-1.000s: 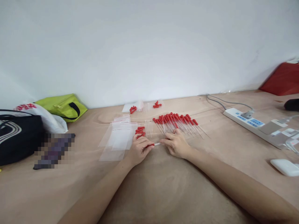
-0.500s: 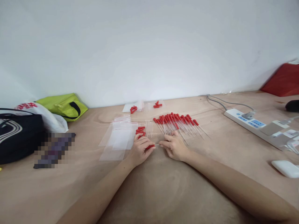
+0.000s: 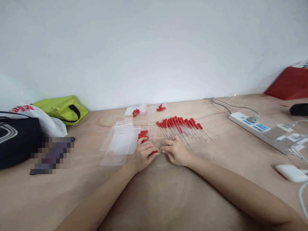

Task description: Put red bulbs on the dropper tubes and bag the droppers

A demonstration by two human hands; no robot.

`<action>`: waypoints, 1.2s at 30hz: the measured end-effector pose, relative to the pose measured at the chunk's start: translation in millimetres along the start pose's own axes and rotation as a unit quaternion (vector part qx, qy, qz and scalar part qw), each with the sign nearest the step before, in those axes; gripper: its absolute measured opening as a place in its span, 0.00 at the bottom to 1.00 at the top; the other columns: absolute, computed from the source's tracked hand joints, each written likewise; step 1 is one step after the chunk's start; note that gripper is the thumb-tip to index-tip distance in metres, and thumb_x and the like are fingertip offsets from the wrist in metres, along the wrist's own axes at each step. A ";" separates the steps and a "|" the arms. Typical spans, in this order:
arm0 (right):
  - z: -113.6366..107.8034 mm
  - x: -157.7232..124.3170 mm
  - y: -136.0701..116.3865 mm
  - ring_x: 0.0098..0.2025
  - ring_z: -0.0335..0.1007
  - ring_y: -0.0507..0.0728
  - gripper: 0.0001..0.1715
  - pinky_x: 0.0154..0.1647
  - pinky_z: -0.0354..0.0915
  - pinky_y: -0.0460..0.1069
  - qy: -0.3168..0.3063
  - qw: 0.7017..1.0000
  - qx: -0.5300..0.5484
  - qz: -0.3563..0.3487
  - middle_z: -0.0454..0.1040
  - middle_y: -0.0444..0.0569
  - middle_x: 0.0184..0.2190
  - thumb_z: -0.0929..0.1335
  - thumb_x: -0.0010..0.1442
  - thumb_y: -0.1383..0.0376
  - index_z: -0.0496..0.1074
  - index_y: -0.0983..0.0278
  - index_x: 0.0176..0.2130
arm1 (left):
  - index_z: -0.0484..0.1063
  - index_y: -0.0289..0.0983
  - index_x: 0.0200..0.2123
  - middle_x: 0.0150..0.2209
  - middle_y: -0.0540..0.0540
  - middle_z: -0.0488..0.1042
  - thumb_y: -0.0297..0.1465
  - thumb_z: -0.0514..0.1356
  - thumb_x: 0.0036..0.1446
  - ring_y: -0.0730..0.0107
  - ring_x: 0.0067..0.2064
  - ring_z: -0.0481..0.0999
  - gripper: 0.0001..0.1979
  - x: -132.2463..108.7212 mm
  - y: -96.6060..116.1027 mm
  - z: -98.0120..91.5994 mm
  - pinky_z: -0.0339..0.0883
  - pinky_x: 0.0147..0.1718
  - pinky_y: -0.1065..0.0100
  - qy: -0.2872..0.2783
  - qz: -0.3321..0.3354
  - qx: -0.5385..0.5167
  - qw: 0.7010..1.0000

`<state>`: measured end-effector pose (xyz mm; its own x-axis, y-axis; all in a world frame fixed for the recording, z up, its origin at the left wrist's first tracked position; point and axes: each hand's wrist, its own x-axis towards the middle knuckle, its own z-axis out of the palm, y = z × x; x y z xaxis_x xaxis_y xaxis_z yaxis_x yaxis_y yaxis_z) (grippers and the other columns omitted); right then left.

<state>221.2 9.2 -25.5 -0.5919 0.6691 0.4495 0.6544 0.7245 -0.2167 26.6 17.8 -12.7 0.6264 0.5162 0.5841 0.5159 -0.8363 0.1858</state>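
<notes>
My left hand [image 3: 143, 157] is closed on a red rubber dropper bulb [image 3: 153, 153], its end showing between thumb and fingers. Facing it, my right hand [image 3: 177, 152] pinches a thin clear dropper tube [image 3: 159, 151]. The tube's near end meets the mouth of the bulb, and the rest is hidden by my fingers. Loose red bulbs [image 3: 143, 134] lie just beyond my left hand, beside several bare tubes [image 3: 151, 131]. Past my right hand spreads a pile of droppers [image 3: 184, 126], red bulbs fitted on clear tubes.
Clear zip bags [image 3: 124, 141] overlap left of my hands. Farther back, small bags carry red bulbs [image 3: 136, 112]. A power strip [image 3: 250, 123] with plugs and cables and a white case [image 3: 291, 172] are at right. Bags, one black [image 3: 20, 139] and one lime [image 3: 64, 109], stand at left.
My right hand has come closer to my left, and less of the tube shows between them. The whole view has shifted slightly.
</notes>
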 end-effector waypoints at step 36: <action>10.5 78.9 20.5 0.34 0.69 0.56 0.16 0.41 0.46 0.53 0.002 0.936 -0.120 0.330 0.75 0.53 0.32 0.57 0.58 0.62 0.71 0.64 0.32 | 0.70 0.37 0.31 0.32 0.46 0.71 0.32 0.57 0.53 0.62 0.37 0.70 0.05 -6.2 -25.4 -8.9 0.60 0.37 0.61 0.048 -0.185 0.174 0.966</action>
<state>183.0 78.6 -3.6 -0.0197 0.9568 0.2901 0.9642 0.0950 -0.2477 4.5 34.1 -13.9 0.3135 0.7341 0.6023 0.8695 -0.4768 0.1286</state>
